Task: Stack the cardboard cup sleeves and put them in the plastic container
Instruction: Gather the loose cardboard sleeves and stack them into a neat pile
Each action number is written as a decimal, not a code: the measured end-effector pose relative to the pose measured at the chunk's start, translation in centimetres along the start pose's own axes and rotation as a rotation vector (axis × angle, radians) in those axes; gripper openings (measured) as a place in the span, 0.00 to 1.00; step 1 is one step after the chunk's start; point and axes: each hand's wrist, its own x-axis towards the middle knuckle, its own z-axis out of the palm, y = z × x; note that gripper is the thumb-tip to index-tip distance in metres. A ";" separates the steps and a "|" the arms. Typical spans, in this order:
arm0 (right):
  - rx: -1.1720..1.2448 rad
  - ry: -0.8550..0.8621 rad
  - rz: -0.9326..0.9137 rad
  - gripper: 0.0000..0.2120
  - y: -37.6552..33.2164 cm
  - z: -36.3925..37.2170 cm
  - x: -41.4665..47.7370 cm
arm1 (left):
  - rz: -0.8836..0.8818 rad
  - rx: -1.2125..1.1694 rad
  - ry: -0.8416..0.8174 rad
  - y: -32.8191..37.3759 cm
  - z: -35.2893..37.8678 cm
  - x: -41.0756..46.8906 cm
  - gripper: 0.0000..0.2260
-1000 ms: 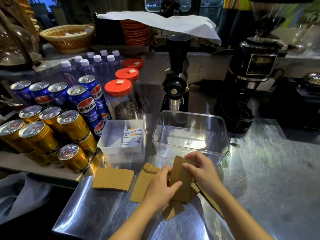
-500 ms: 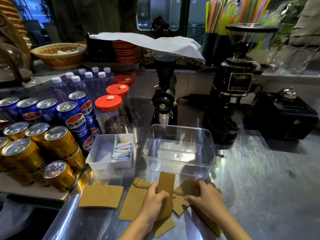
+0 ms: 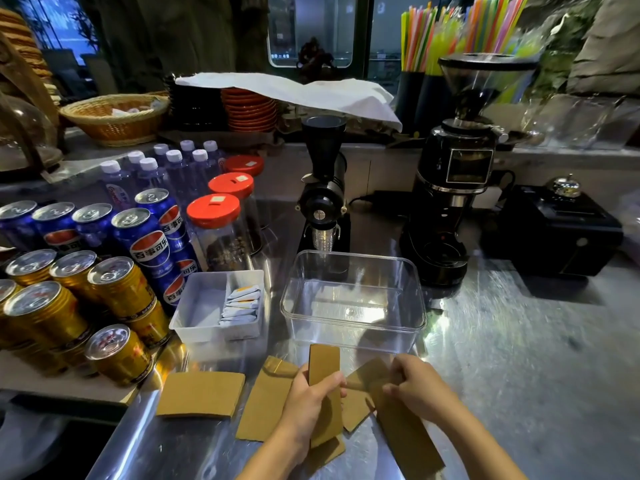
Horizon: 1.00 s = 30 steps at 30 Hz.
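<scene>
I am noting the steel surface (image 3: 519,358) carrying an empty plastic container (image 3: 353,303). Loose cup sleeves (image 3: 199,394) are lying beside it. My left hand (image 3: 308,403) is clasping one upright sleeve (image 3: 323,367); my right hand (image 3: 420,389) is pinching another. Risk: uneven edges could be fanning the stack.

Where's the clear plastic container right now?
The clear plastic container sits mid-counter, just beyond both hands, right of the white divided tray and in front of the small black grinder.
</scene>
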 end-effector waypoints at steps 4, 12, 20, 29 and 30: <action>0.222 0.039 -0.091 0.08 -1.5 -0.8 -0.1 | -0.030 -0.064 -0.029 0.5 -0.1 -0.6 0.18; 0.719 -0.192 -0.208 0.03 -4.1 0.1 -2.0 | -0.144 0.014 -0.261 0.7 -0.1 -2.5 0.24; 0.359 0.175 -0.090 0.10 -2.3 1.9 -0.4 | -0.187 -0.111 -0.121 0.6 -1.6 -2.1 0.10; -0.238 0.079 0.147 0.42 -1.5 3.7 0.4 | -0.260 -0.251 -0.149 0.9 -2.7 -1.8 0.12; -0.252 0.082 0.165 0.43 -1.5 3.6 0.4 | -0.259 -0.257 -0.144 1.0 -2.6 -1.8 0.13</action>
